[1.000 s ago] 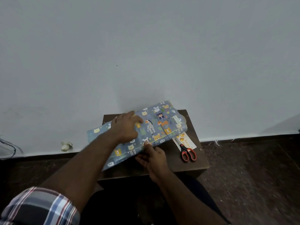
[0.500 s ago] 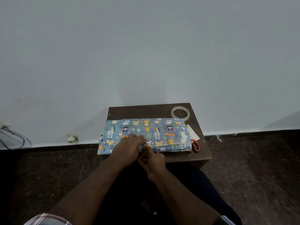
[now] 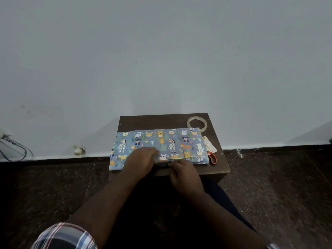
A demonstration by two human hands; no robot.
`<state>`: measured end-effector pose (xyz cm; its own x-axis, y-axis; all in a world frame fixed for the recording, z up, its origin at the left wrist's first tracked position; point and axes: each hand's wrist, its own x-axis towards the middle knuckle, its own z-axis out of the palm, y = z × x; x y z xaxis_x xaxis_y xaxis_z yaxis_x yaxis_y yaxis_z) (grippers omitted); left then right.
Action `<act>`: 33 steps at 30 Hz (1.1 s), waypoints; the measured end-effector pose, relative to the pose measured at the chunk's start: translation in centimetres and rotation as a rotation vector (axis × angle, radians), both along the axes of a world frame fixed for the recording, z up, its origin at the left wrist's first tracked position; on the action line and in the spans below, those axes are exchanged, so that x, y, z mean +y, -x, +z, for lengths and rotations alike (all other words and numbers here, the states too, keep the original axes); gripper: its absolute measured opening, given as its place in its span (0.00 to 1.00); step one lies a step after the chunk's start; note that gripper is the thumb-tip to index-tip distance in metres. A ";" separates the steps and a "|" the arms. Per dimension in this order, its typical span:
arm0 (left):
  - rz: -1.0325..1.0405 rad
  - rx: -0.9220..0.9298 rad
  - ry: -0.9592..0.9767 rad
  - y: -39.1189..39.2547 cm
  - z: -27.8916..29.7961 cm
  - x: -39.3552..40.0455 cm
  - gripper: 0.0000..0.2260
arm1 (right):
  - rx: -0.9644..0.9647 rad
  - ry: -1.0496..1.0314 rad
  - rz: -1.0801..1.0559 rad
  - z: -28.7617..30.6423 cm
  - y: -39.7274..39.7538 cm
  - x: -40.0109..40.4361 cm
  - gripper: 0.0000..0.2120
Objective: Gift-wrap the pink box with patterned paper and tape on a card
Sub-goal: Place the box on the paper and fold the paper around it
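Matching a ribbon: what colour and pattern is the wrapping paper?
Blue wrapping paper with cartoon animals; head view.

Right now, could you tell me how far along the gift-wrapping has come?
Done: the animal-print paper is folded over the box, which is fully hidden, with a seam along the near edge. In hand: the left hand presses the paper while the right hand works at that seam. Left: the ends stand open, and the tape roll and card sit unused.
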<state>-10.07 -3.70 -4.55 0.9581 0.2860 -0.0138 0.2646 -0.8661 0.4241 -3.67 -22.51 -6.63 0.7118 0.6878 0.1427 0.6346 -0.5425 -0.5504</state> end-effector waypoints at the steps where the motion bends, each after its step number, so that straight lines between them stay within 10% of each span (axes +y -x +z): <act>1: -0.004 0.013 -0.003 -0.2 0.1 0.4 0.14 | -0.070 0.030 0.053 -0.2 0.2 0.0 0.14; 11: -0.081 0.145 -0.163 -1.6 1.2 2.2 0.14 | -0.024 0.073 0.014 0.0 0.5 0.3 0.14; 24: -0.128 0.154 -0.259 -1.8 0.6 1.5 0.18 | 1.375 -0.930 -0.613 2.9 -1.7 0.9 0.10; 30: -0.063 0.104 -0.274 -2.0 0.8 1.2 0.13 | 1.214 -0.930 -0.437 2.7 -1.4 0.9 0.10; 33: -0.027 0.020 -0.239 -2.1 1.4 1.3 0.14 | 0.519 -0.352 -0.199 1.9 -1.0 0.4 0.08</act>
